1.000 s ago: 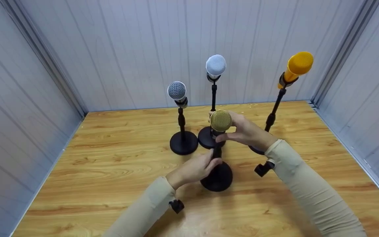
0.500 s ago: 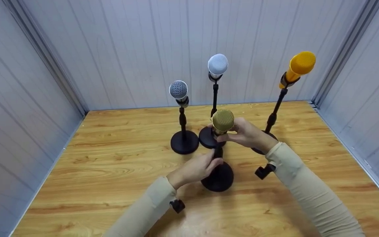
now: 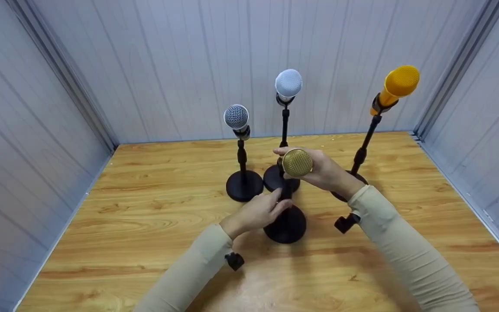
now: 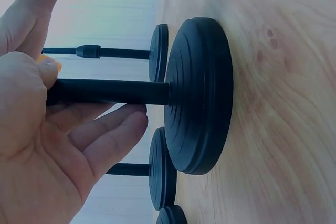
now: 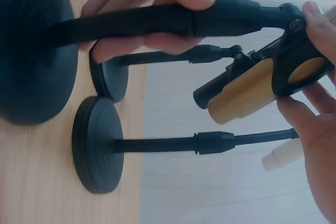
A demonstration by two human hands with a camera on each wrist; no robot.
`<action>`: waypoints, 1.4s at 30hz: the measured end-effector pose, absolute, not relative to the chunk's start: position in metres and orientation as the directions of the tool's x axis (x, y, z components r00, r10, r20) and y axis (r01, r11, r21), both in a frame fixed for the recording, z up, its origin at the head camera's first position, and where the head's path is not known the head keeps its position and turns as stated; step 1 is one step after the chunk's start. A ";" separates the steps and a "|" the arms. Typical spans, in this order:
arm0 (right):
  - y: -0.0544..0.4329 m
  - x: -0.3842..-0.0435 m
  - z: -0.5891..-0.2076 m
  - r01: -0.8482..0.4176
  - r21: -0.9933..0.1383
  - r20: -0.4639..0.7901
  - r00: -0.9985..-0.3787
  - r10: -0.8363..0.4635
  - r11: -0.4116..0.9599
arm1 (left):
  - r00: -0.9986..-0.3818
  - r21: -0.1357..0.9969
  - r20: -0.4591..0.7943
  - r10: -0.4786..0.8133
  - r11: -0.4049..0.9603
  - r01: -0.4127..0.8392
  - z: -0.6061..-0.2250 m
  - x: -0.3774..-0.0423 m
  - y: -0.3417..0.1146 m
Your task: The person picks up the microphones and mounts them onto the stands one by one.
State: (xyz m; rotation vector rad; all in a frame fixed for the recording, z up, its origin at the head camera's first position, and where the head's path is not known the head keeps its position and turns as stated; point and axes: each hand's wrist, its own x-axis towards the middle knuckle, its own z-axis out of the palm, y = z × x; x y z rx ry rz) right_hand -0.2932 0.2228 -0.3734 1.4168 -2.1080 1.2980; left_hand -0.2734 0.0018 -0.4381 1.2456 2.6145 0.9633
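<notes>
A gold microphone (image 3: 298, 163) sits in the black clip (image 5: 295, 61) atop a desk stand, whose round base (image 3: 285, 227) is close over the wooden table. My left hand (image 3: 257, 212) grips the stand's pole (image 4: 110, 92), thumb on one side and fingers on the other. Up at the clip, my right hand (image 3: 325, 171) holds the microphone, its thumb and fingers on either side as the right wrist view shows. From the head, the mesh top hides part of that hand. The microphone's body (image 5: 241, 95) slants through the clip.
Behind stand three more microphones on black stands: a silver one (image 3: 236, 116) at left, a white one (image 3: 289, 83) in the middle and a yellow one (image 3: 401, 81) at right. Pale panels (image 3: 167, 69) wall the wooden table (image 3: 154, 208) at the back and sides.
The gold microphone has tilted, its mesh top now facing the head camera more. My right fingers have shifted around it. The held stand has moved slightly away; my left hand keeps its hold.
</notes>
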 end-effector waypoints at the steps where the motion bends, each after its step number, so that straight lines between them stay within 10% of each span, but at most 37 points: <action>1: 0.225 -0.292 -0.374 -0.839 -0.528 0.644 -0.495 -0.582 0.129 | -0.658 0.579 0.198 0.727 0.455 0.677 -0.438 -0.274 0.001; 16: 0.272 -0.279 -0.410 -0.679 -0.642 0.353 -0.674 -0.649 0.356 | -0.619 0.727 0.436 0.653 0.149 0.670 -0.414 -0.274 -0.010; 25: 0.241 -0.279 -0.460 -0.709 -0.526 0.124 -0.610 -0.782 0.470 | -0.562 0.741 0.460 0.687 0.051 0.669 -0.427 -0.277 -0.002; 42: 0.223 -0.277 -0.478 -0.691 -0.509 0.136 -0.654 -0.744 0.514 | -0.576 0.729 0.462 0.675 0.081 0.679 -0.430 -0.275 -0.001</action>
